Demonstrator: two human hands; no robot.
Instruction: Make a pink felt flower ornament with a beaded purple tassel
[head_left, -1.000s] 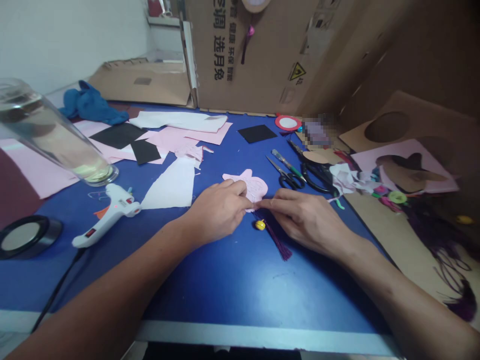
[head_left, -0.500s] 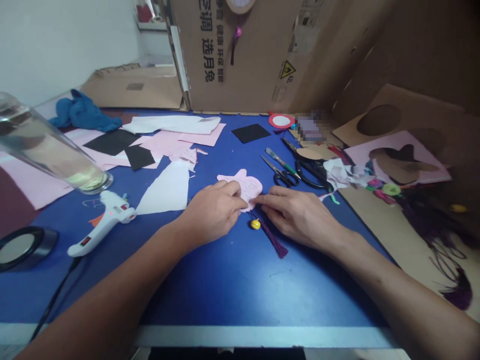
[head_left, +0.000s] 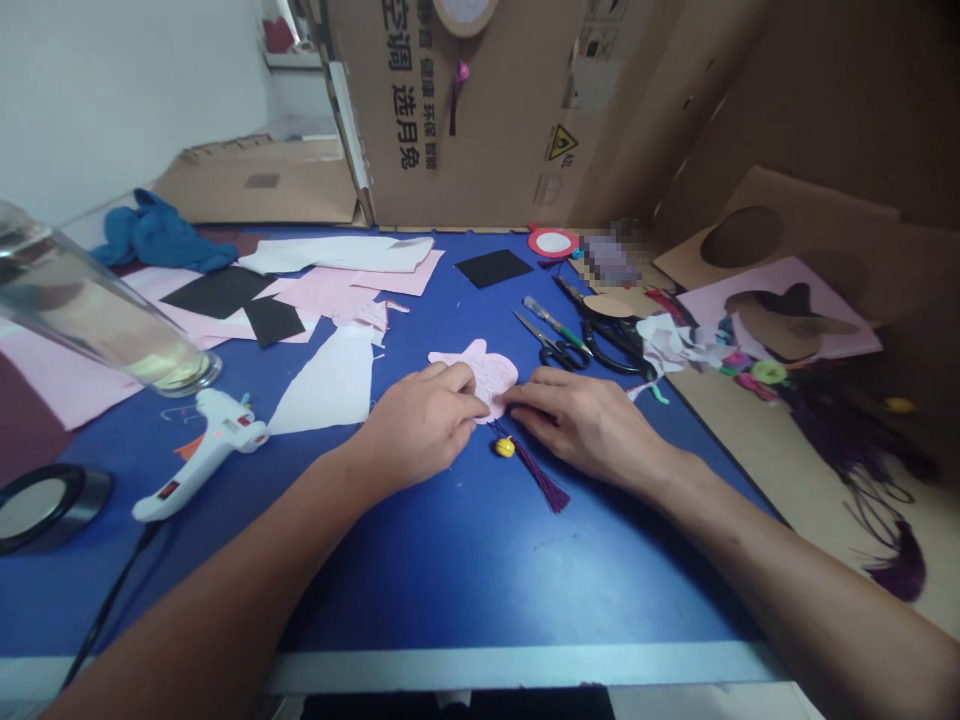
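Observation:
A pale pink felt-like cut-out [head_left: 493, 374], shaped like a rabbit's head with ears, lies on the blue table between my hands. My left hand [head_left: 426, 412] is curled over its left side, thumb and fingers closed on the edge. The fingertips of my right hand [head_left: 589, 418] are closed at the lower right edge of the piece; part of that edge is hidden. From its bottom hang a small yellow bell [head_left: 505, 448] and a dark purple tassel [head_left: 546, 482], both lying on the table.
At left are a white glue gun [head_left: 196, 455] with its cord, a tape roll [head_left: 56, 507] and a tilted clear bottle [head_left: 112, 310]. Scissors [head_left: 559, 350] and a cutter [head_left: 553, 322] lie beyond my right hand. Felt scraps [head_left: 330, 375] and cardboard [head_left: 487, 170] stand behind.
The whole view has shifted slightly, so things appear a little further left. Both hands keep nearly the same hold on the pink cut-out, and the bell and tassel stay below it.

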